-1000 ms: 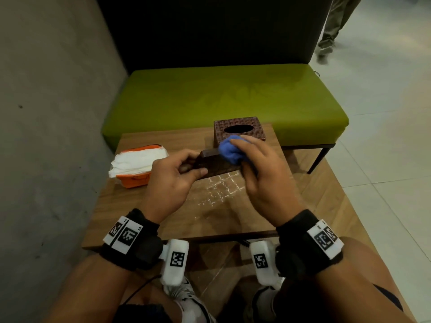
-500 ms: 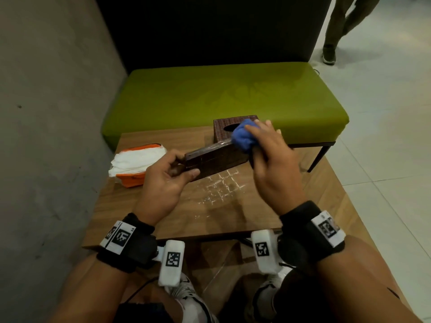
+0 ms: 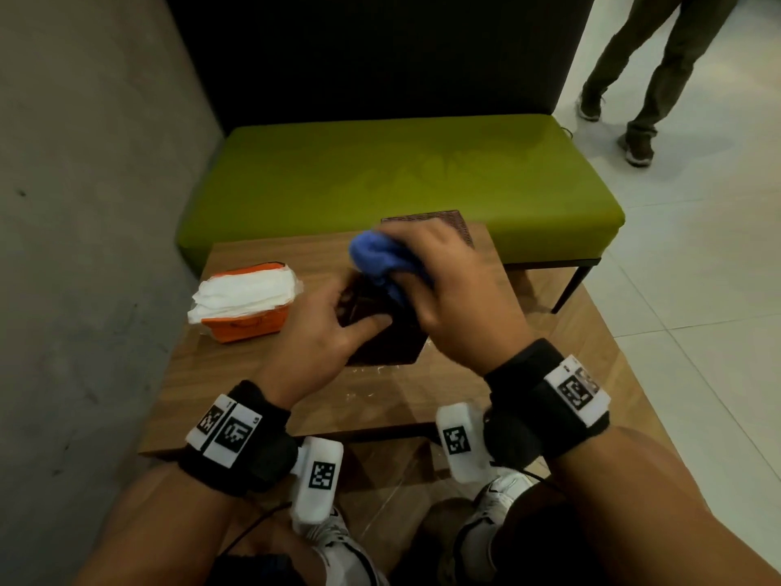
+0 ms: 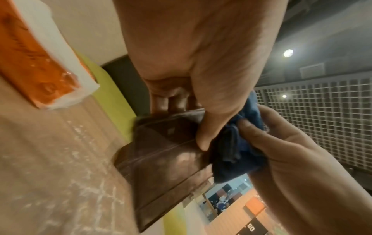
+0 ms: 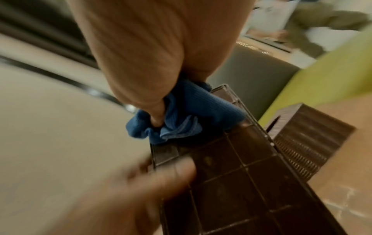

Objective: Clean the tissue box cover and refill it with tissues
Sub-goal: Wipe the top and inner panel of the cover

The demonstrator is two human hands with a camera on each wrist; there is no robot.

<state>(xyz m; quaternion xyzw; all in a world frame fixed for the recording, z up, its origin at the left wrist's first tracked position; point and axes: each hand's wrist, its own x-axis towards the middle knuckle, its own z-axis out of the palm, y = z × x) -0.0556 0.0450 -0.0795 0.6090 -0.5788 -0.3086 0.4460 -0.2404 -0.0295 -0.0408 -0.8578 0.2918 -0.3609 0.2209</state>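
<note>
My left hand [image 3: 334, 332] grips a dark brown ribbed panel [image 3: 389, 344] by its near end, thumb on top, and holds it tilted just above the table. My right hand [image 3: 456, 298] clutches a bunched blue cloth [image 3: 376, 255] and presses it on the panel's upper edge. The left wrist view shows the cloth [image 4: 237, 151] beside my thumb on the panel [image 4: 161, 159]. In the right wrist view the cloth [image 5: 185, 114] sits on the panel's [image 5: 231, 174] far end. The woven brown tissue box cover [image 3: 448, 219] stands behind, mostly hidden by my right hand.
An orange pack of white tissues [image 3: 245, 298] lies at the left of the wooden table [image 3: 262, 399]. White dusty streaks mark the tabletop under the panel. A green bench [image 3: 401, 179] runs behind the table, a grey wall is on the left, and a person's legs [image 3: 646, 78] stand far right.
The cloth has slid left along the panel, from its far right end toward my left hand. The panel has swung lower and closer, and my right hand now covers the tissue box cover's opening.
</note>
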